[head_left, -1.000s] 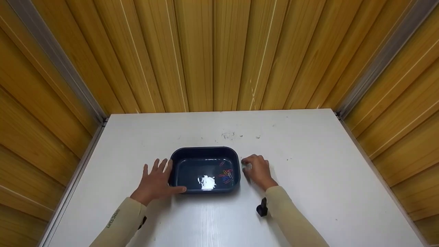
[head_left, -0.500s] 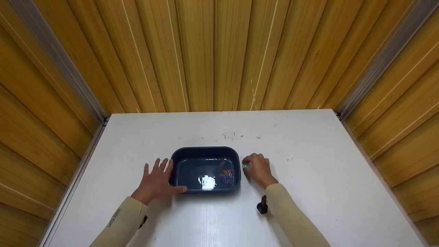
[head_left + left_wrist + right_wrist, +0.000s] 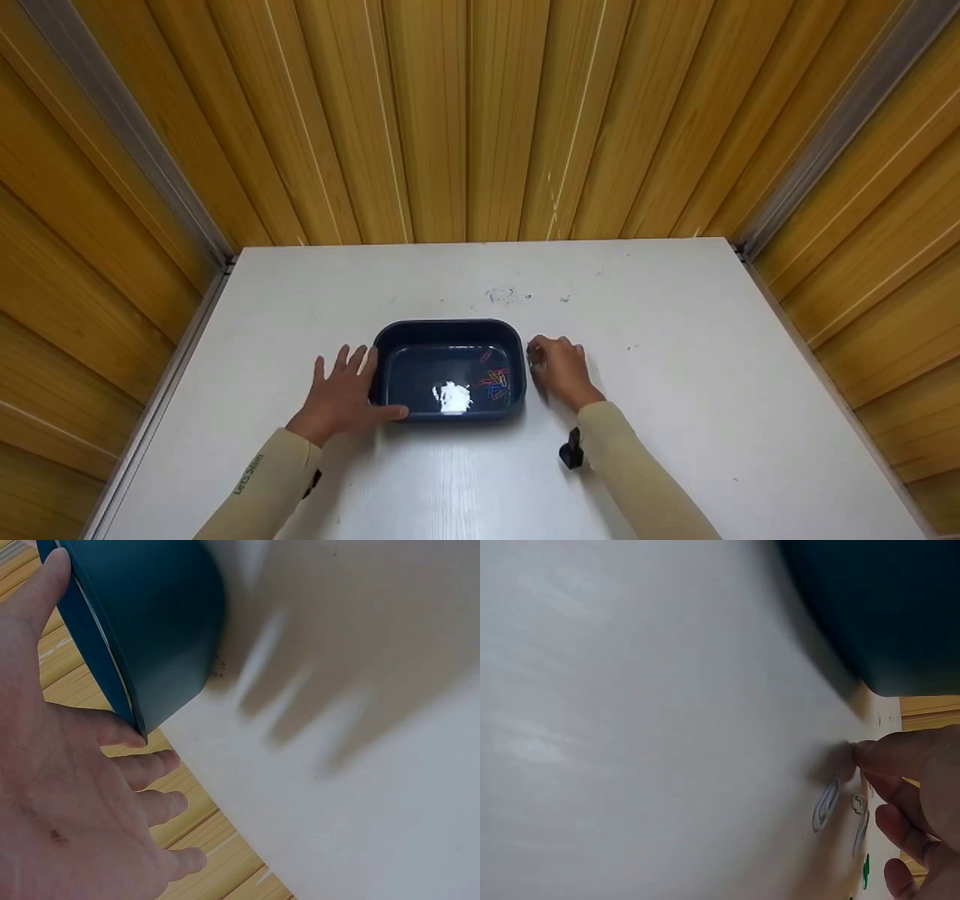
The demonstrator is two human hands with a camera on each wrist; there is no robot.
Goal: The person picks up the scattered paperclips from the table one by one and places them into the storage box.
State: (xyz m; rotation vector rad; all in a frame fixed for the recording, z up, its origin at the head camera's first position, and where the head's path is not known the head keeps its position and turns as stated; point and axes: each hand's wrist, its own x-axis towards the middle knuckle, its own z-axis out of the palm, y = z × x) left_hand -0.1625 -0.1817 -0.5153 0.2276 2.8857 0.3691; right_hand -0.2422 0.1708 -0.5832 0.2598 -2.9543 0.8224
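Observation:
A dark blue rectangular tub (image 3: 450,416) stands on the white table, with several coloured paper clips (image 3: 493,382) in its right half. My left hand (image 3: 341,397) lies spread against the tub's left end, thumb over the near rim, as the left wrist view also shows (image 3: 82,787). Just right of the tub, my right hand (image 3: 564,371) is down at the table, thumb and forefinger tips close together. By those fingertips are white paper clips (image 3: 826,805) on the tabletop, and a green one (image 3: 866,871) lies under the other fingers. I cannot tell whether the fingertips pinch a clip.
The white tabletop (image 3: 675,337) carries a few dark scuffs (image 3: 500,295) behind the tub. Yellow wood-look panels (image 3: 495,120) close off the back and both sides. A black strap piece (image 3: 571,450) hangs at the right sleeve.
My right fingertips have shifted slightly and cover more of the pale clips beneath them. The left hand, the tub and the clips inside it stay where they were.

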